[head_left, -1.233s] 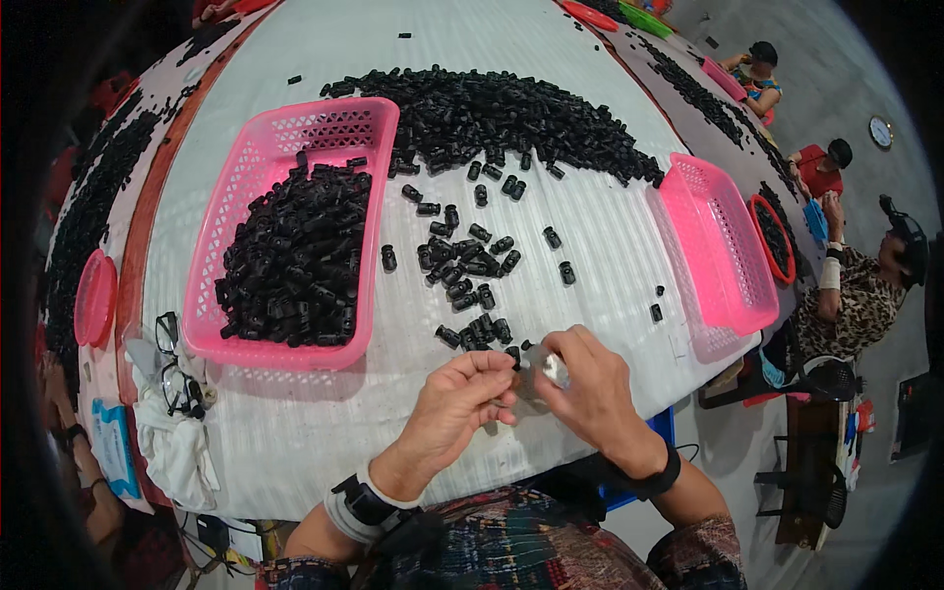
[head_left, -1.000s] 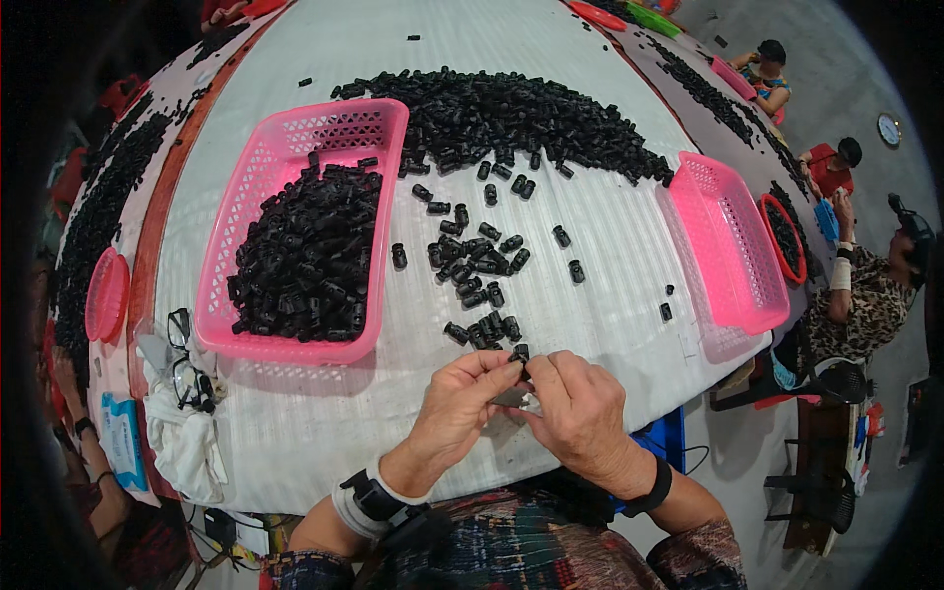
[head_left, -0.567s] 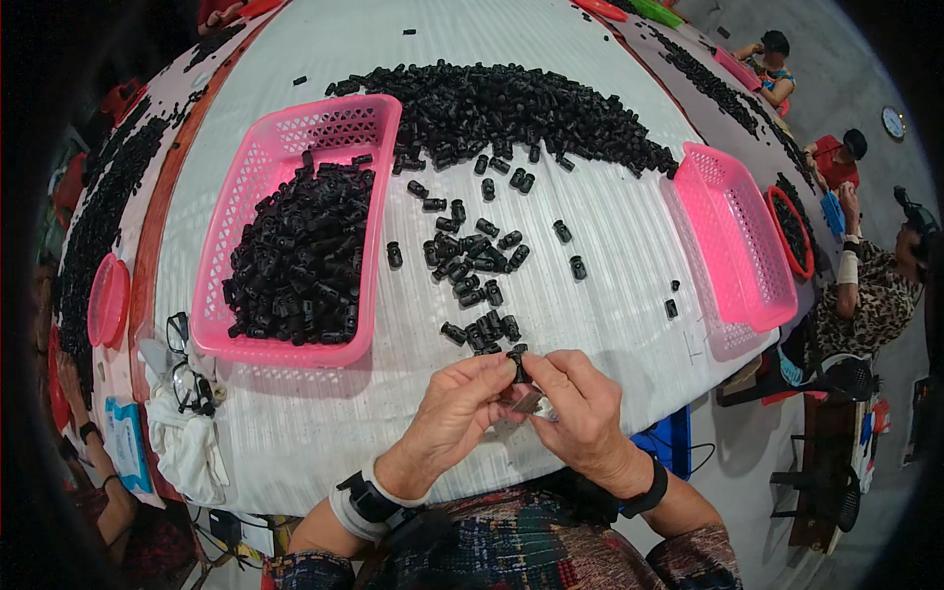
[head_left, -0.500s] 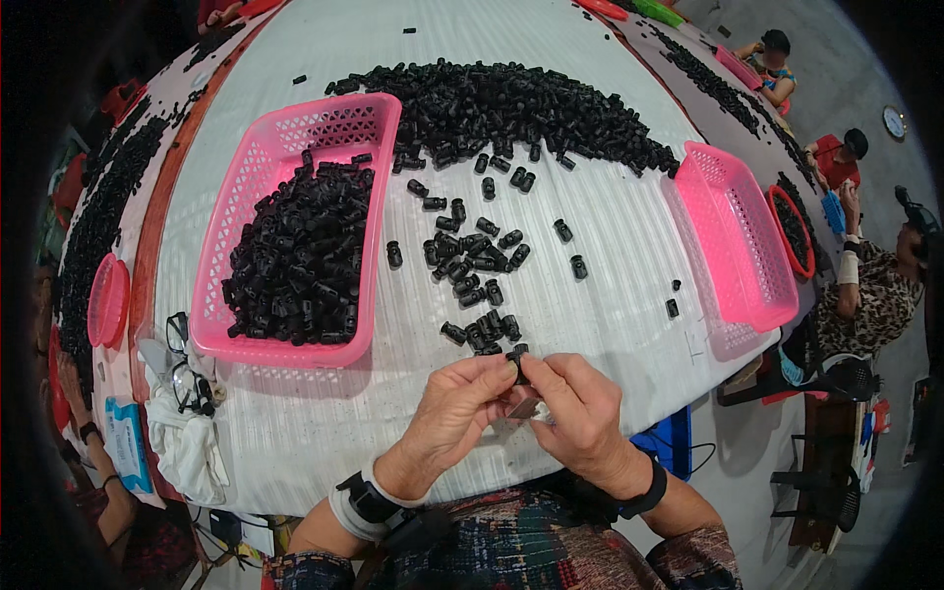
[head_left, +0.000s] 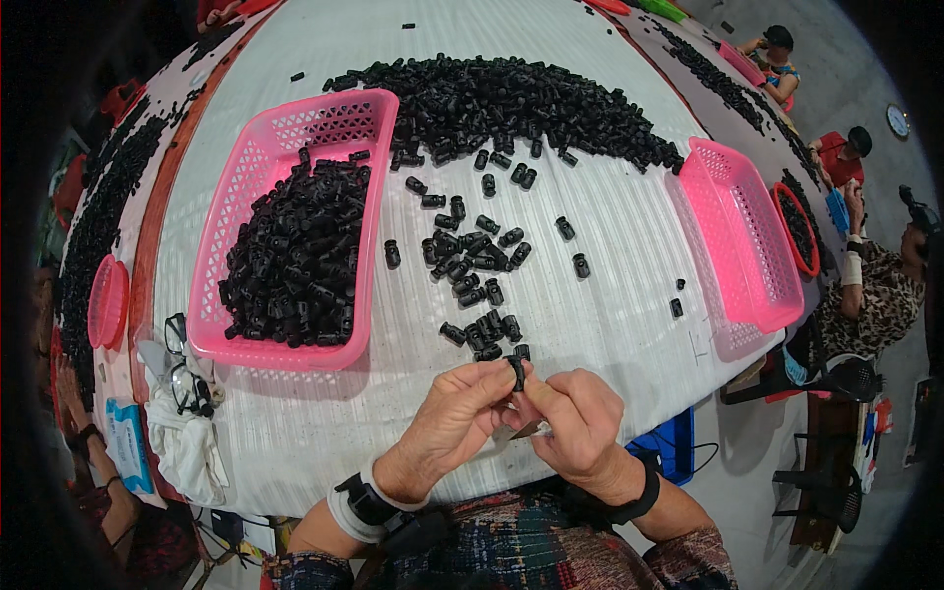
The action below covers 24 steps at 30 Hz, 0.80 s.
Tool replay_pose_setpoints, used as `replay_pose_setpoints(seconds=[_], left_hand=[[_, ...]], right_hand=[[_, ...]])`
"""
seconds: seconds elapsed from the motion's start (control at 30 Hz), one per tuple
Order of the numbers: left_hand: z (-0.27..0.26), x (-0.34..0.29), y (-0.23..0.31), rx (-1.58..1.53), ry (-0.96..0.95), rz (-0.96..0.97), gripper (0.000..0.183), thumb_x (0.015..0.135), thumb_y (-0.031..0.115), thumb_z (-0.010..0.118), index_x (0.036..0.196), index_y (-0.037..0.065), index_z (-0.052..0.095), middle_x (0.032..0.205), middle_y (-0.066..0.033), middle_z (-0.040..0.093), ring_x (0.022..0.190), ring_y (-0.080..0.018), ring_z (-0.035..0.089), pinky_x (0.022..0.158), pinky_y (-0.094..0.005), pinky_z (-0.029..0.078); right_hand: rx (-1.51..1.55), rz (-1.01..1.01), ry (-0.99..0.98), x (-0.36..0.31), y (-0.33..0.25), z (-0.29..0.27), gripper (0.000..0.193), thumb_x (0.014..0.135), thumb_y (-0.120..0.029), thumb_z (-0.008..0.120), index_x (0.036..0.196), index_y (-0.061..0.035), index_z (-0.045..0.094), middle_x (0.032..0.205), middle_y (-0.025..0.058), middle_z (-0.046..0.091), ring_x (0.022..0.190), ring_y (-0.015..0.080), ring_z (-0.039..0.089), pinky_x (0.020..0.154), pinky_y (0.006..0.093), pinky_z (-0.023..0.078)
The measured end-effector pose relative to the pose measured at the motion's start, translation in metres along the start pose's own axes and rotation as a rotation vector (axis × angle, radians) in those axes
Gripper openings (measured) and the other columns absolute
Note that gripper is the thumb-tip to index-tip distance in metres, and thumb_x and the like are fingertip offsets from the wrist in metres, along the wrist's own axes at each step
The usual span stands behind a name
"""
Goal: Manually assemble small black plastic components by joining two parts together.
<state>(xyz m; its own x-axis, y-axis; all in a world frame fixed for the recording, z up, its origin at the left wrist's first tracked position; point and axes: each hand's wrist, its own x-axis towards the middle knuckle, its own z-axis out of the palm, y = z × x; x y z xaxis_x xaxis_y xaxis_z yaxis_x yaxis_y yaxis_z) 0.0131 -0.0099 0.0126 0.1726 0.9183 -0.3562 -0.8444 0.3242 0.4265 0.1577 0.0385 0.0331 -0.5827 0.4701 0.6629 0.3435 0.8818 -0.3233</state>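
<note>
**Small black part being pinched at the near edge of the counter**

The white counter [head_left: 610, 324] is being covered, toward its far edge, by a long heap of black plastic parts [head_left: 511, 103]. Toward the left edge, a pink basket [head_left: 295, 221] is being filled with the same parts; near the right edge, a second pink basket [head_left: 742, 241] is being left nearly bare. Between the two, a loose scatter of parts [head_left: 472, 270] is trailing down to the near edge.

At that near edge, one small black part [head_left: 516, 371] is being pinched between the fingertips of the left hand [head_left: 457, 418] and the right hand [head_left: 580, 423], both of which are being held closed around it. A thin pale sliver is also being held under the right hand; what it is cannot be told.

The part is judged likely to slip, since it is being gripped only at the fingertips and just above the counter's edge; a drop here could be lost over the edge. The nearest loose parts are also at risk of being nudged off by the wrists.

At the near left corner, a white cloth [head_left: 182, 447] with spectacles [head_left: 182, 379] on it is being kept, and beside it a flat blue packet [head_left: 128, 442] is lying. A round red dish [head_left: 106, 300] is sitting off the left edge.
</note>
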Motion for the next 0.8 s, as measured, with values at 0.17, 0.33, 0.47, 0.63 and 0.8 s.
replay_pose_setpoints(seconds=[0.17,0.33,0.47,0.63,0.8], left_hand=[[-0.004,-0.001,-0.002,0.037,-0.027,0.012,0.021,0.087,0.016,0.054,0.099,0.0,0.058,0.092,-0.0072,0.06,0.083,-0.0135,0.059,0.074,-0.0285,0.051],[-0.003,0.001,-0.001,0.071,-0.048,-0.009,0.018,0.087,0.016,0.053,0.096,0.001,0.058,0.09,-0.0056,0.06,0.081,-0.0123,0.058,0.072,-0.0281,0.05],[-0.003,0.001,-0.002,0.075,-0.013,-0.014,0.017,0.087,0.016,0.053,0.094,0.002,0.058,0.089,-0.0052,0.06,0.082,-0.0119,0.057,0.072,-0.0277,0.05],[0.001,0.001,-0.002,0.12,0.036,0.027,0.016,0.087,0.012,0.053,0.097,0.0,0.057,0.087,-0.0066,0.06,0.076,-0.0125,0.058,0.065,-0.025,0.049],[0.0,0.001,-0.004,0.246,0.033,0.078,0.018,0.086,0.008,0.053,0.102,-0.001,0.055,0.087,-0.0073,0.06,0.071,-0.0121,0.058,0.059,-0.0226,0.049]], right_hand=[[0.015,0.023,0.036,0.003,0.0,0.002,0.04,0.053,0.002,0.059,0.093,0.0061,0.06,0.066,0.0075,0.051,0.052,0.0183,0.049,0.043,0.0284,0.037],[-0.024,-0.031,-0.001,0.001,0.001,0.001,0.038,0.055,0.001,0.058,0.093,0.0064,0.06,0.065,0.0054,0.05,0.049,0.0168,0.045,0.041,0.0278,0.032],[-0.045,-0.066,0.025,0.0,0.003,0.003,0.035,0.055,0.0,0.059,0.09,0.0053,0.061,0.063,0.005,0.048,0.047,0.0157,0.043,0.04,0.0274,0.031],[0.025,-0.022,-0.031,-0.002,0.0,-0.002,0.037,0.054,-0.001,0.064,0.091,0.0019,0.06,0.066,0.0057,0.049,0.051,0.0172,0.048,0.042,0.0283,0.036],[0.103,0.248,-0.235,0.011,-0.006,-0.016,0.057,0.048,-0.001,0.073,0.102,-0.0002,0.055,0.082,0.0092,0.05,0.063,0.0217,0.056,0.052,0.0299,0.045]])
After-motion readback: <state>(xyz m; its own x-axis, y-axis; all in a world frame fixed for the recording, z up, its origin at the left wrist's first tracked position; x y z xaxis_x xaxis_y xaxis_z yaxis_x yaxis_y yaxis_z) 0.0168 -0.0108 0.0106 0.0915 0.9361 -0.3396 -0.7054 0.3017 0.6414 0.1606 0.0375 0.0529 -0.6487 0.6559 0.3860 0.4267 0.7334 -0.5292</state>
